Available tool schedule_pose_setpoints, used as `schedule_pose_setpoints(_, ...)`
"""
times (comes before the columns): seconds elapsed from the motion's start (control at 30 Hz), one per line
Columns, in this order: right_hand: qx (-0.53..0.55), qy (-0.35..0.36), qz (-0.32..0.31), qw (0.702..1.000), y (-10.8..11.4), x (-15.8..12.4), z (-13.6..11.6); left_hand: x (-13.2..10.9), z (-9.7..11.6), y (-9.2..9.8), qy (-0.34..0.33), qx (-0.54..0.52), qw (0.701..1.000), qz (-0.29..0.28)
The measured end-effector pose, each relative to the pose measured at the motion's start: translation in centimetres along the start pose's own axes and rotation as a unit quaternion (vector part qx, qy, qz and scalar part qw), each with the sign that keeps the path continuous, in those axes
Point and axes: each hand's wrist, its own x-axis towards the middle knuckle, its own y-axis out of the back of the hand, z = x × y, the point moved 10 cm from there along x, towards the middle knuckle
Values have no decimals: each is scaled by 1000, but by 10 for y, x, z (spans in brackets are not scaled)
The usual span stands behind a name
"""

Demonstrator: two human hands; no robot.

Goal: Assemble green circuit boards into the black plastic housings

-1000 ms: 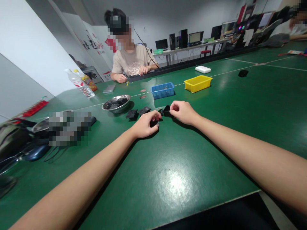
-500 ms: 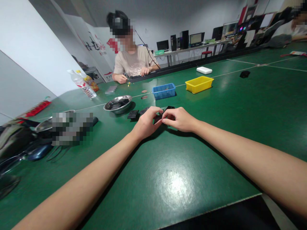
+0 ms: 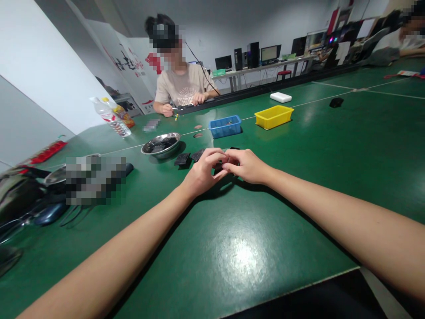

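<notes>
My left hand (image 3: 205,172) and my right hand (image 3: 245,165) meet over the green table, fingers curled toward each other. Between them they grip a small black part (image 3: 218,167), mostly covered by my fingers, so its exact kind does not show. Just left of my left hand lies a black square-looking piece (image 3: 182,160), with another black piece (image 3: 198,155) partly behind that hand. A further black piece (image 3: 235,149) peeks out behind my right hand. Farther left, a steel bowl (image 3: 156,153) holds several similar black pieces.
Beyond my hands stand a blue bin (image 3: 226,129) with small items and a yellow bin (image 3: 274,118). A white box (image 3: 280,97) and a black piece (image 3: 336,103) lie farther right. Bottles (image 3: 113,119), a bag (image 3: 20,199) and cables are at left. Across the table sits a person (image 3: 184,86).
My fingers have closed in further around the black part, which now shows less. My hands stay at nearly the same spot. The whole view has shifted slightly.
</notes>
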Motion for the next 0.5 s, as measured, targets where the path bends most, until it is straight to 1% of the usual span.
schedule_pose_setpoints(0.07,-9,-6,17,1000,5,2,2,0,-3,0,13,-5,1000,-3)
schedule_pose_setpoints(0.13,-21,-32,69,997,20,3,10,1,-8,-3,30,10,999,-23)
schedule_pose_setpoints(0.23,-60,-105,161,980,49,0,29,1,-17,-13,72,56,992,-89)
schedule_pose_setpoints(0.3,-102,-159,189,964,63,-3,42,-2,-24,-19,100,66,984,-131)
schedule_pose_setpoints(0.33,-126,-184,190,956,66,-5,49,-3,-27,-23,113,62,980,-149)
schedule_pose_setpoints(0.4,-170,-227,172,943,68,-7,61,-7,-32,-28,131,52,974,-176)
schedule_pose_setpoints(0.5,-220,-265,130,930,64,-10,74,-11,-36,-32,142,48,971,-185)
